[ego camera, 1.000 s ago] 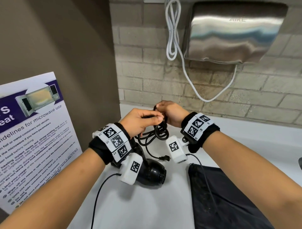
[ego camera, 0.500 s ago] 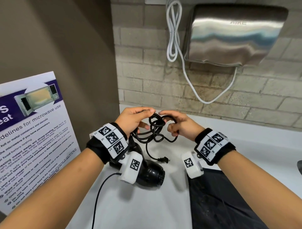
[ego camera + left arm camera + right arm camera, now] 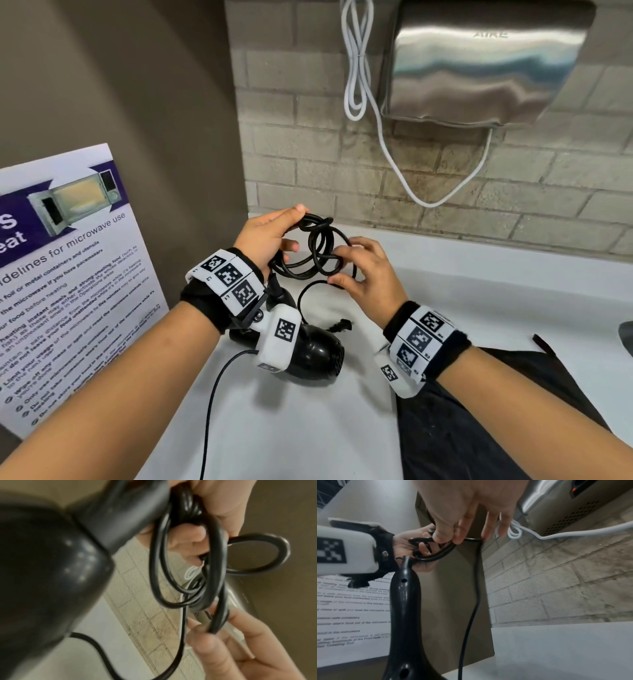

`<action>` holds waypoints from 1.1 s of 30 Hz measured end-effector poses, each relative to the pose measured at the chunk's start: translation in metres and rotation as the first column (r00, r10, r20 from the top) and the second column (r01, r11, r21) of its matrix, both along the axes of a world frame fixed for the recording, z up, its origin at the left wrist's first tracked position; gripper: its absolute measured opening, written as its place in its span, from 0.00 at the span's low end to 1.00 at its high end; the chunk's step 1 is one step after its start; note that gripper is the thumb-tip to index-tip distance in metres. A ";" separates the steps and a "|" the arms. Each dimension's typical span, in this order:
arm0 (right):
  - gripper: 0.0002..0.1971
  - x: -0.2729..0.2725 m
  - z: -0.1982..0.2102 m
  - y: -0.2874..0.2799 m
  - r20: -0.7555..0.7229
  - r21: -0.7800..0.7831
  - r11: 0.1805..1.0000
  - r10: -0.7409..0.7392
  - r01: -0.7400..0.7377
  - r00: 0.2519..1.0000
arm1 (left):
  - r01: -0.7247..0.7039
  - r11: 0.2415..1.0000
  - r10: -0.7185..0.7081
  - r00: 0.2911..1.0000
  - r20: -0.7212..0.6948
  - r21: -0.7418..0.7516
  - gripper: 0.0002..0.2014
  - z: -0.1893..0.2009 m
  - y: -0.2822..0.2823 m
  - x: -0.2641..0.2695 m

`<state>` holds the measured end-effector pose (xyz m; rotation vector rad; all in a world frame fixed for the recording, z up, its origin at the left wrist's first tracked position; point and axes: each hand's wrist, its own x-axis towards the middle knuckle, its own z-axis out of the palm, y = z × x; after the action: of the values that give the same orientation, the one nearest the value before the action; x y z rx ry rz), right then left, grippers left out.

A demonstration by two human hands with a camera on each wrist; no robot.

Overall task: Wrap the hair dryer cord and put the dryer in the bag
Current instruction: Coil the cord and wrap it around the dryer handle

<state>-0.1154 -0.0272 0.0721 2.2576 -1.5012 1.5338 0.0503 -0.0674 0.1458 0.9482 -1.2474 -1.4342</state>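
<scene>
Head view: several loops of the black rubber-coated cord (image 3: pixel 317 251) are gripped by the left hand (image 3: pixel 265 240), the fingers curled over the top of the bundle and the thumb tucked beneath it. The far side of the loops is pinched by the right hand (image 3: pixel 368 270) between thumb and fingertips. The coil is held above the white table (image 3: pixel 496 294), in front of a grey brick wall (image 3: pixel 308 154). The glossy black plastic hair dryer (image 3: pixel 317 356) is seen below the left wrist, its rounded body partly hidden by the white wrist camera housing; whether it rests on the table or hangs cannot be told. A free length of cord is trailed down from the coil, ending in the black plug (image 3: pixel 340 325), which lies on the table just beside the dryer. A flat black fabric bag (image 3: pixel 479 411) is spread on the table under the right forearm. A steel wall-mounted hand dryer (image 3: pixel 479 61) with a looped white cable (image 3: pixel 356 68) is fixed to the wall above, and a printed microwave-use poster (image 3: pixel 68 274) is propped at the left.

In the left wrist view, the cord loops (image 3: pixel 197 563) are seen bunched against the dryer's handle (image 3: pixel 120 513) inside the left hand's grip, with the right fingertips (image 3: pixel 202 630) closed on one strand.
</scene>
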 end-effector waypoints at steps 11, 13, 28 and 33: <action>0.20 0.020 0.015 0.000 -0.331 -0.053 0.994 -0.109 0.097 0.937 | 0.001 0.992 0.016 0.990 0.138 -0.123 0.10 0.001 0.004 -0.013; 0.20 0.020 0.015 0.000 -0.306 0.006 0.995 -0.092 0.099 0.947 | 0.018 0.991 0.004 0.986 0.166 -0.131 0.10 0.002 0.005 -0.013; 0.31 0.035 0.024 -0.004 0.396 0.103 0.970 -0.243 0.220 0.886 | 0.192 0.981 -0.187 0.965 0.183 -0.010 0.06 0.001 0.009 -0.005; 0.32 0.018 0.030 -0.018 0.361 0.327 0.869 0.248 -0.371 0.899 | 0.203 0.977 -0.187 0.961 0.206 -0.062 0.07 0.001 0.014 -0.006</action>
<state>-0.0977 -0.0456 0.1018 2.7005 -1.7157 1.9001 0.0440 -0.0537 0.1466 0.9515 -1.5737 -1.4529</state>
